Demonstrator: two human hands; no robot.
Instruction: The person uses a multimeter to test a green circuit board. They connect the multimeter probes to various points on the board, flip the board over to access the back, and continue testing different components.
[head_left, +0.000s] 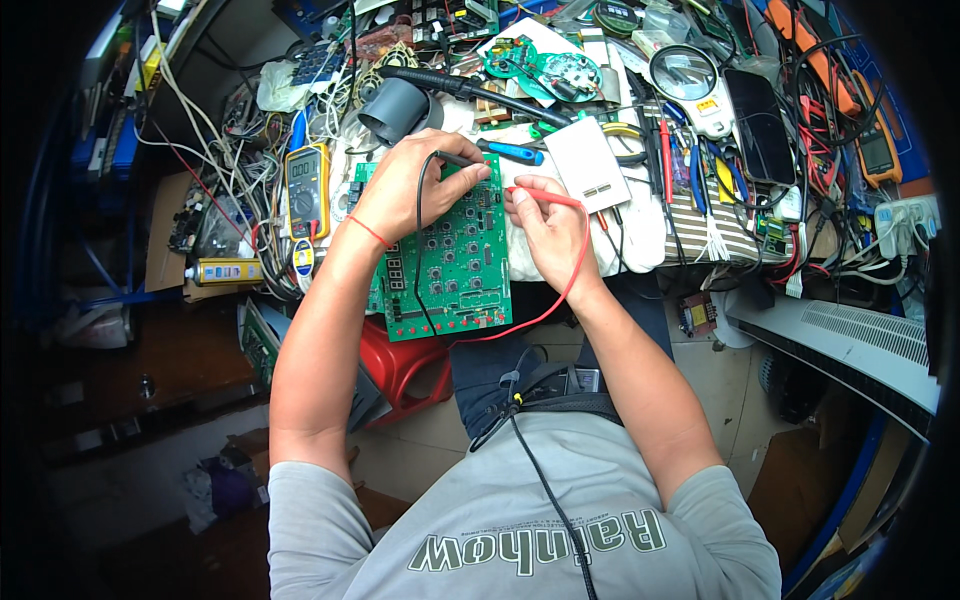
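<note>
- Board (455,255): mid-frame; probably light, stiff, fragile; best held by its edges.
- Left hand (420,185): pinches black probe (455,158) over it.
- Right hand (555,235): pinches red probe (557,199) near its upper right.

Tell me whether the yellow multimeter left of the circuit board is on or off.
On, it appears: the yellow multimeter, left of the green circuit board, shows dark digits on its screen.

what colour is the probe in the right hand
The probe in the right hand is red, clear in the head view.
</note>
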